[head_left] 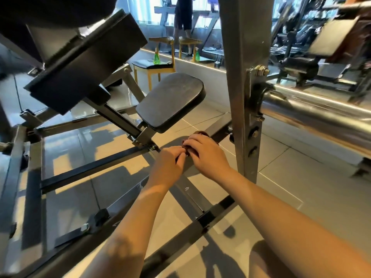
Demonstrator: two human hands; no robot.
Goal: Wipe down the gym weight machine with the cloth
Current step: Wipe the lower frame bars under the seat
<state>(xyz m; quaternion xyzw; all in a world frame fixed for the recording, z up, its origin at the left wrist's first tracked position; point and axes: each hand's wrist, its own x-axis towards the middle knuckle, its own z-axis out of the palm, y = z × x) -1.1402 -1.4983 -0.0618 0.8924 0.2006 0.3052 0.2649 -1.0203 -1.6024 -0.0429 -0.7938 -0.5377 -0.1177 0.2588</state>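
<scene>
The weight machine fills the view: a black seat pad [170, 101], a grey upright post [245, 77], a chrome bar [313, 115] and dark floor-level frame bars [96, 167]. A small dark brown cloth [201, 134] lies bunched on a low frame bar under the seat. My right hand [206, 155] covers the cloth with curled fingers and grips it against the bar. My left hand [170, 163] sits just left of it, fingertips curled onto the same bar and touching the cloth's edge. Most of the cloth is hidden under my right hand.
A large black angled pad [84, 63] hangs over the upper left. A wooden stool [154, 67] with a green spray bottle [156, 58] stands behind the seat by a mirror wall. A person's legs show in the mirror. Tiled floor [301, 177] surrounds the frame.
</scene>
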